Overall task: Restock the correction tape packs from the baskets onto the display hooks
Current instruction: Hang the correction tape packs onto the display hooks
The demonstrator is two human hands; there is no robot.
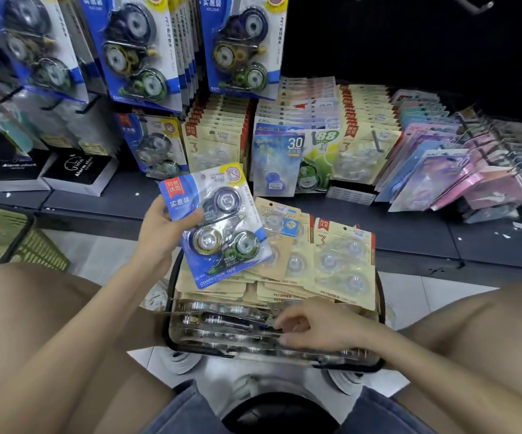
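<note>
Head view: left hand pinches the blue pack by its edge, right hand grips a basket pack; I fear the blue pack slipping.

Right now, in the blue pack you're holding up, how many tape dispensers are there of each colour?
Dark blue dispenser: 1
Gold dispenser: 1
Green dispenser: 1
Total: 3, all in the blue pack that the left hand holds.
</note>
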